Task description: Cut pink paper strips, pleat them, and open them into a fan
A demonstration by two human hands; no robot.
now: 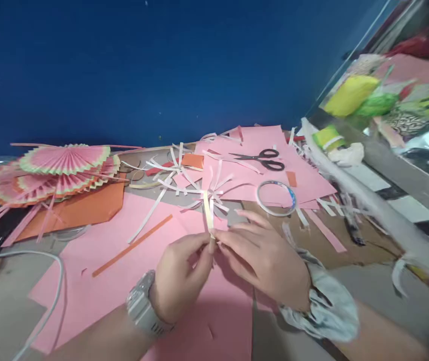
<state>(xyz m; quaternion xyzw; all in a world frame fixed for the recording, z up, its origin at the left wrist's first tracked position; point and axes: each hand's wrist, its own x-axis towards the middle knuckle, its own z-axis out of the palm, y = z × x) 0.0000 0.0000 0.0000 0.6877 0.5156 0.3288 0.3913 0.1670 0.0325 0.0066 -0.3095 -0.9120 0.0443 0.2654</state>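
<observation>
My left hand (182, 273), with a watch (145, 303) on its wrist, pinches the lower end of a pale yellow paper strip (207, 210) between thumb and forefinger. The fingertips of my right hand (265, 255) close on the same end from the other side, below a scrunchie (323, 298). What lies right between the fingertips is mostly hidden. Beyond the strip's upper end sits a star-like bunch of white paper strips (216, 188). Under both hands spread large pink paper sheets (124, 281). An orange paper strip (132, 245) lies to the left.
Black-handled scissors (261, 159) and a roll of tape (258, 197) lie on pink paper at the back right. Pleated pink paper fans (67, 165) are stacked at left, near a white cable (62, 281). A blue wall (162, 70) rises behind; a white bar (372, 195) crosses the right.
</observation>
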